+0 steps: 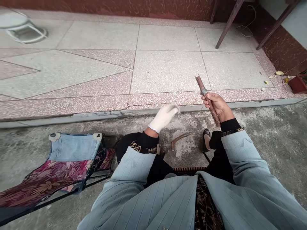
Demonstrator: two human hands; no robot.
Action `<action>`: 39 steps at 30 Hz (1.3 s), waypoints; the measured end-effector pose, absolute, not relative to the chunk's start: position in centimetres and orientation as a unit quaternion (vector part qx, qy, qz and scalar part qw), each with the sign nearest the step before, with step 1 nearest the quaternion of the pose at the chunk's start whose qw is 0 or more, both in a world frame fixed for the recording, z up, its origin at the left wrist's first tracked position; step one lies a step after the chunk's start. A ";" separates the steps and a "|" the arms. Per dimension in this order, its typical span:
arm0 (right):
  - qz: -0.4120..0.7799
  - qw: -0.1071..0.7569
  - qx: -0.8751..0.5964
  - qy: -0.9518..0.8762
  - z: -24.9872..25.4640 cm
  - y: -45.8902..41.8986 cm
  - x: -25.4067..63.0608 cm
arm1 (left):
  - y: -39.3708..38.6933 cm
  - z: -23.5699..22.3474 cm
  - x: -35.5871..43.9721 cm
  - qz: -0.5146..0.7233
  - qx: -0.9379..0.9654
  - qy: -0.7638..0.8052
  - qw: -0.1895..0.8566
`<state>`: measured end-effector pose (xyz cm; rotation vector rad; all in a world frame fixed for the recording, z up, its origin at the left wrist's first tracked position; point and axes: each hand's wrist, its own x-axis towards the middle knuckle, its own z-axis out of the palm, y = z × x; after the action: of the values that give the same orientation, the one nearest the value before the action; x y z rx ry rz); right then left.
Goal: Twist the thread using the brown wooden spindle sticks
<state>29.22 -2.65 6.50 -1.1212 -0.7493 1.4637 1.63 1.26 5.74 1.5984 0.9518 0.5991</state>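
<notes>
My right hand (217,103) is bare and wrapped round a long reddish-brown stick (206,97) with a grey metal band near its upper end; the stick tilts up and to the left over the step edge. My left hand (164,116) wears a white glove and hovers above the concrete between my knees, fingers curled loosely, holding nothing that I can see. A short curved brown piece (180,139) lies on the ground below my left hand, beside my black shoe (205,139).
A folding stool with a denim and floral fabric seat (59,164) stands at my left. A raised terrazzo floor (148,60) lies ahead behind a low step. Furniture legs (227,24) stand at the back right, a red dustpan (298,83) at the far right.
</notes>
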 end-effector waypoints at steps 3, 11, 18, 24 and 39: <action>0.571 0.539 -0.507 -0.353 6.4 -2.3 29.5 | 0.2 5.6 2.2 0.152 0.801 0.371 0.445; 0.223 0.260 -0.723 -0.600 4.5 -1.3 29.4 | 0.2 7.3 2.9 0.011 0.919 0.292 0.264; 0.263 -0.061 -0.661 -0.701 4.8 -2.8 27.7 | 2.1 9.1 3.2 -0.020 0.950 0.227 0.216; 0.550 -0.164 -0.417 -0.705 8.4 -6.0 24.4 | 4.0 9.4 3.8 0.028 0.945 0.177 0.273; 0.467 0.422 -0.606 -0.486 9.1 -2.9 28.9 | 2.3 5.5 5.5 0.037 0.742 0.174 0.646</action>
<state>28.94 -2.85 9.13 -1.5171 -1.2171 1.1692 5.49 2.28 5.47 1.6890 0.3963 0.0844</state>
